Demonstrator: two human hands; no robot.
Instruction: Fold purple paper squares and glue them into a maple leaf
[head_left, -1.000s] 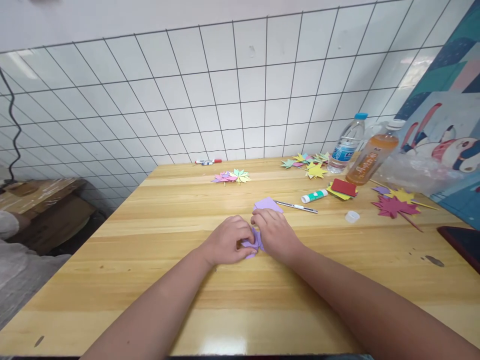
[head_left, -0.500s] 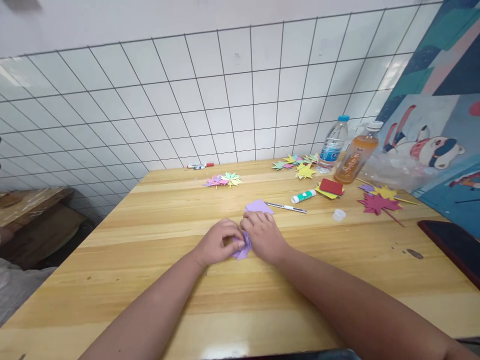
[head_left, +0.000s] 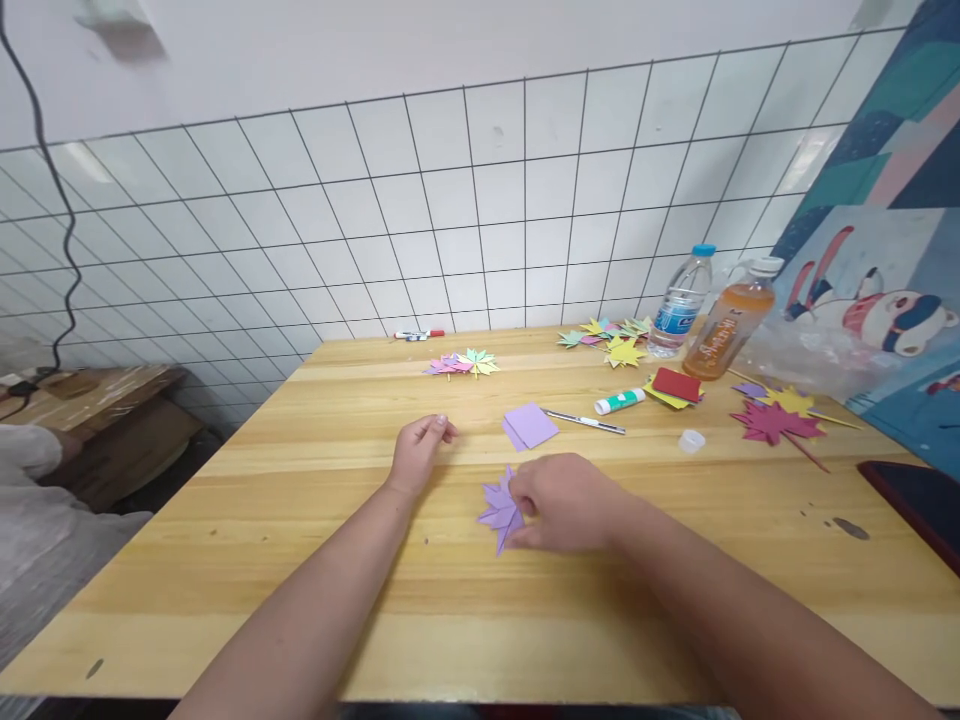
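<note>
A purple folded-paper maple leaf point(head_left: 497, 512) lies spread out on the table, its points fanning to the left. My right hand point(head_left: 562, 502) grips its right side, with the index finger curled over it and the thumb at its lower edge; that side is partly hidden. Up and to the left, my left hand point(head_left: 420, 452) is apart from the leaf, fingers loosely closed and nothing visible in them. Just beyond the leaf are square purple paper sheets point(head_left: 531, 425), touched at their right by a slim pen-like tool point(head_left: 586, 422).
A glue stick point(head_left: 621, 402), its cap point(head_left: 691, 441) and stacked coloured paper point(head_left: 676, 385) lie to the right. Behind stand a water bottle point(head_left: 681, 305) and an orange drink bottle point(head_left: 731, 320). Paper leaves point(head_left: 480, 362) and markers point(head_left: 420, 335) lie near the tiled wall.
My left hand has let go of the purple paper and moved up and left. The paper, bunched between both hands before, now lies open as a leaf under my right hand.
</note>
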